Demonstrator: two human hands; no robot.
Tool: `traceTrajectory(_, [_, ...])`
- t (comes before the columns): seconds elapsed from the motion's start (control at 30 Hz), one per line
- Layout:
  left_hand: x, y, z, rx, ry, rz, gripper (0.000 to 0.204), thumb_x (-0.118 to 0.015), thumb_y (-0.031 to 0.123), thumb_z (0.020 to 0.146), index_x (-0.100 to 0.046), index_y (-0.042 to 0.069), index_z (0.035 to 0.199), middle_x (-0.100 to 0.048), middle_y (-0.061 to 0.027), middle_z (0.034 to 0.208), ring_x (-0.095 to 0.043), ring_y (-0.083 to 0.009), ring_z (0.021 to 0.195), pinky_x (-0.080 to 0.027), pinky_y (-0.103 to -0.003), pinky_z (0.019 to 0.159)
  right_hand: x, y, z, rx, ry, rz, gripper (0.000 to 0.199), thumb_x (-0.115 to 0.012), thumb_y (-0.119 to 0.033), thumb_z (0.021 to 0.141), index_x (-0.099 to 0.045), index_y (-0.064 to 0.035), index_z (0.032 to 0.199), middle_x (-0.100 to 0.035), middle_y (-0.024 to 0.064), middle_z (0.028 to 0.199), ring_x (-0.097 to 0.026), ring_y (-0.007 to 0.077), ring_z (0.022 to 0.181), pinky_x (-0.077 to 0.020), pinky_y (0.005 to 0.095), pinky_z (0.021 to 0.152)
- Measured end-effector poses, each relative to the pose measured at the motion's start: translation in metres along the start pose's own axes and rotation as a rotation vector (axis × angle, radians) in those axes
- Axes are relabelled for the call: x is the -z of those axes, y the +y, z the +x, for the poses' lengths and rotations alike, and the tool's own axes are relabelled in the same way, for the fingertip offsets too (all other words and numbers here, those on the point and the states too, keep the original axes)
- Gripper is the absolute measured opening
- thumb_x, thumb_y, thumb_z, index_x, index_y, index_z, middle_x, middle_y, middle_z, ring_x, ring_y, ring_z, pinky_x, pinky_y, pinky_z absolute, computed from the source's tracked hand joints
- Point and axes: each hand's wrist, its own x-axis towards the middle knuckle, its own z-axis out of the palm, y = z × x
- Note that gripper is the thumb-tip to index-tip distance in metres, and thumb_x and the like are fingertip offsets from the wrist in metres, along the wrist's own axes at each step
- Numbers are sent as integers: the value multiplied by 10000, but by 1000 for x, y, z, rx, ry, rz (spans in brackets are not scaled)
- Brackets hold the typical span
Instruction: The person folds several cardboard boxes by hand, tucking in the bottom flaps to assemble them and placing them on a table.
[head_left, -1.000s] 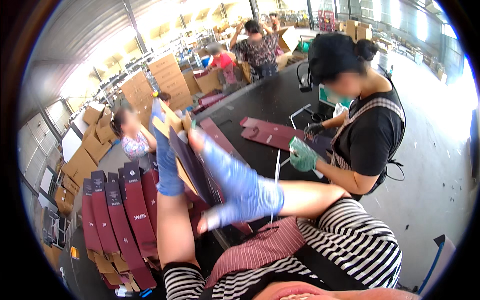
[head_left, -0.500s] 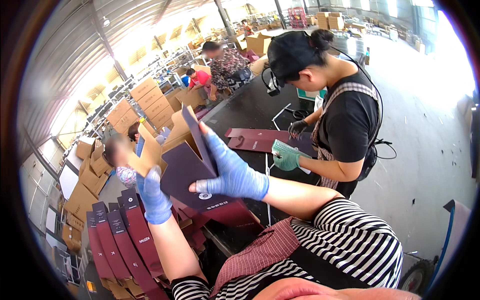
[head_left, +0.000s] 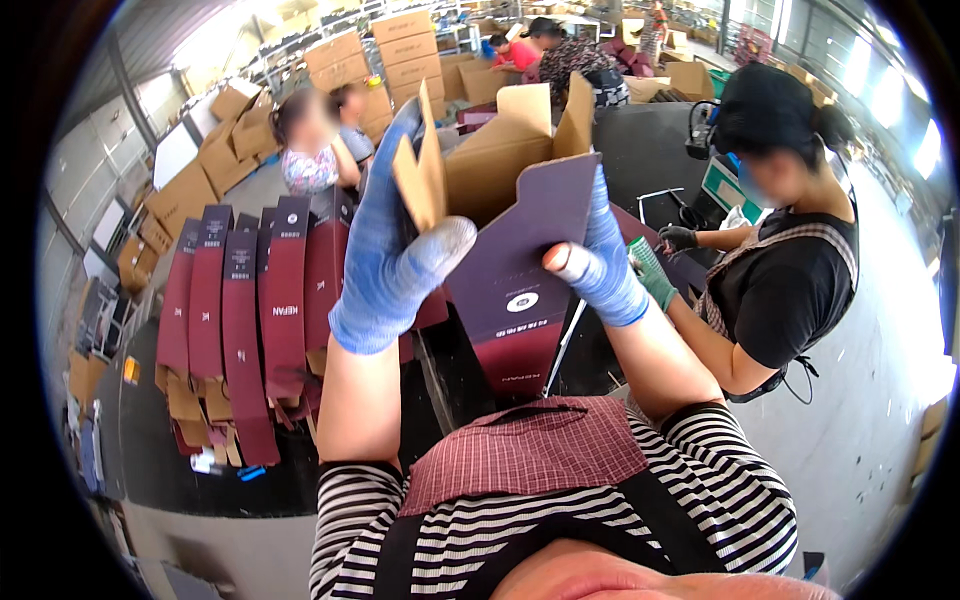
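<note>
Between my hands is a long cardboard box [head_left: 520, 250], dark purple near its raised end and maroon below, plain brown inside. Its end faces up, uncovered, with the flaps sticking out. My left hand [head_left: 385, 260], in a blue glove, grips the left side, thumb on a brown flap and fingers behind it. My right hand [head_left: 607, 268], gloved in blue with a bare thumb tip, clasps the right side; its thumb presses the purple front panel and the fingers are partly hidden behind the box. The lower end of the box tapers toward the apron at my front.
On the black table [head_left: 290, 497], a row of similar maroon boxes [head_left: 240, 340] leans to my left. At right, a co-worker [head_left: 780, 270] in a green and a dark glove works beside scissors [head_left: 690, 215]. Brown cartons [head_left: 405, 50] and other people are farther back.
The box has turned more upright and come in front of me, its uncovered end now facing up. My right hand has moved right, and my view has swung left.
</note>
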Motion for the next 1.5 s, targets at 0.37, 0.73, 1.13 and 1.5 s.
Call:
traceTrajectory(0.37, [10,-4,4,-300,-167,510,850,-812,400,848,-437,15,1507,-496,-192,1413,-487,-322,1318,-386,-417,1111,18,18,8,-162,119,106,1071,-884,-482,669,-354,-102,1518,-534,66,1311,-539,220,1204,-451,377,1033])
traceTrajectory(0.73, [16,-11,-1,-282,-138,670,789,-764,467,873,-510,-34,1428,-481,-240,1423,-514,-360,1297,-402,-436,1098,33,-28,45,500,-130,-679,952,-946,-339,674,-464,-63,1447,-174,201,1650,-489,292,1373,-464,438,1088])
traceTrajectory(1.13, [20,-34,-1,-243,-153,627,727,-770,544,838,-637,9,1311,-456,-242,1461,-502,-386,1321,-400,-459,1104,51,-25,47,552,-199,-746,471,-822,-294,832,-649,-40,1190,-300,260,1581,-405,376,1435,-376,473,1130])
traceTrajectory(1.5, [12,-30,-4,-312,-160,638,736,-817,522,784,-629,41,1309,-430,-255,1495,-499,-411,1335,-395,-492,1113,2,-29,36,99,112,-75,1023,-725,-189,819,-111,-134,1636,-464,196,1461,-507,265,1318,-404,399,1110])
